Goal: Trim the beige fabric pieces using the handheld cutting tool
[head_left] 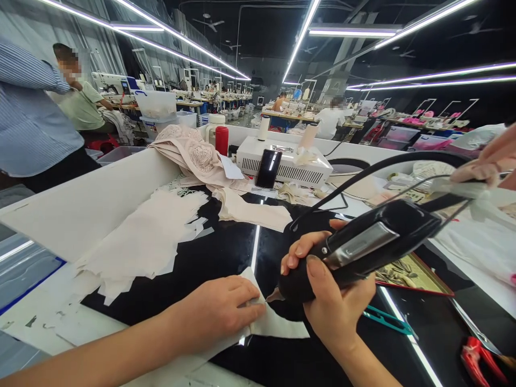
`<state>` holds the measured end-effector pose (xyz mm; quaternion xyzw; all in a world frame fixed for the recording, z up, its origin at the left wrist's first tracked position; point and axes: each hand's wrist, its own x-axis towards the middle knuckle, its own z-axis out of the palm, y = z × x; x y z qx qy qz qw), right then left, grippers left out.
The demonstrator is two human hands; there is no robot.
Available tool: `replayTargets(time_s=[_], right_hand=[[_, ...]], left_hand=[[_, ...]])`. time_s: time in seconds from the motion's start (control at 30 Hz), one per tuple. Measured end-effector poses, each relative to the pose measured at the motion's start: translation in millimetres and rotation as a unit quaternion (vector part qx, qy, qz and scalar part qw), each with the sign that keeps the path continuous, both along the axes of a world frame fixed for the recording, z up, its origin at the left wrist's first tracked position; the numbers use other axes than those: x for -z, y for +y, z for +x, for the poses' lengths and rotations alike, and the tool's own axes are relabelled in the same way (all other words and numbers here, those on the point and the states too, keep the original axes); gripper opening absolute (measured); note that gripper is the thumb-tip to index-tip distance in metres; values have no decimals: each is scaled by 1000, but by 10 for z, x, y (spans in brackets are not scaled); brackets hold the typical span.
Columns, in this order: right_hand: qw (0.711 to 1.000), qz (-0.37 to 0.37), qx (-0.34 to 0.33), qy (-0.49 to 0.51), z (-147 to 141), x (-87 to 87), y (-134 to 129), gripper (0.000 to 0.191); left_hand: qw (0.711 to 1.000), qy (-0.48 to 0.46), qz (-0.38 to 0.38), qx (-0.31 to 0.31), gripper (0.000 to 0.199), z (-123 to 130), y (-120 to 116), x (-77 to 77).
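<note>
My right hand (336,301) is wrapped round a thick black corded hand tool (379,242) with a silver plate on its side. The tool slants down to the left, and its pointed metal tip (275,295) is at a white fabric piece (278,322) on the glossy black tabletop (226,258). With its fingers bent close together, my left hand (226,303) holds that fabric down just left of the tip. Whether the tip touches the cloth I cannot tell. The thumb of my left hand is partly hidden.
Cut fabric pieces (141,242) lie left, and a fabric stack (253,209) behind. A phone (268,168) leans on a white machine box (284,158). At right are a tray (415,274), a teal tool (389,321), and red-handled scissors (475,357). Another person's hand (495,158) is near the cord.
</note>
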<state>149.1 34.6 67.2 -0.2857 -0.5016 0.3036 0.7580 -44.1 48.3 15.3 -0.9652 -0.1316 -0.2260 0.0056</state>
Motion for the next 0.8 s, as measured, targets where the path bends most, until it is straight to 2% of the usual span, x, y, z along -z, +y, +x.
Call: replayTargets(time_s=[0.2, 0.5, 0.67, 0.8], right_hand=[[1000, 18, 23, 2, 164, -83, -105, 43], [999, 6, 37, -16, 313, -38, -298, 41], [999, 8, 30, -16, 316, -24, -369, 42], [999, 8, 38, -7, 302, -30, -414, 42]], left_hand=[[1000, -22, 11, -1, 21, -5, -25, -29], [992, -6, -125, -13, 24, 129, -171, -17], [993, 28, -109, -41, 23, 157, -194, 72], [993, 54, -85, -63, 21, 183, -208, 28]])
